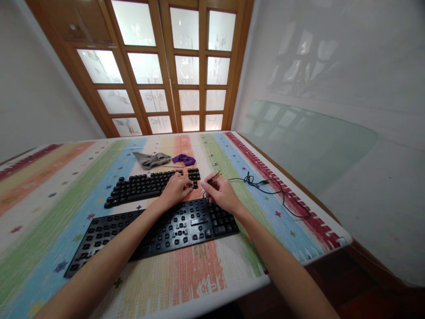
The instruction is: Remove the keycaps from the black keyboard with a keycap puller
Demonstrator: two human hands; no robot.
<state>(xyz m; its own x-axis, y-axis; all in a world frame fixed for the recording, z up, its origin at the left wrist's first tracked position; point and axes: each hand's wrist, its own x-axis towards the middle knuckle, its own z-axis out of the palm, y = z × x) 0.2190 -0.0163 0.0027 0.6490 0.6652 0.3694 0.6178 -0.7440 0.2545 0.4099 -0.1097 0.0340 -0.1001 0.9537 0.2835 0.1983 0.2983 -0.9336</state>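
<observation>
A black keyboard (186,223) lies in front of me, most of its switches bare and a block of keys still capped at its right end. Behind it, loose black keycaps (139,184) are set out in rows like a keyboard layout. My left hand (176,189) rests over the right end of these rows, its fingertips pinched on a dark keycap (191,186). Above the keyboard's back right part, my right hand (222,191) is closed round a small tool with thin prongs, seemingly a keycap puller (214,178); the fingers partly hide it.
A grey cloth (152,160) and a purple cloth (183,159) lie crumpled behind the keycaps. To the right, a black cable (282,190) loops over the striped tablecloth (133,292). A wall stands along the table's right side, with glazed wooden doors (166,66) beyond the far edge.
</observation>
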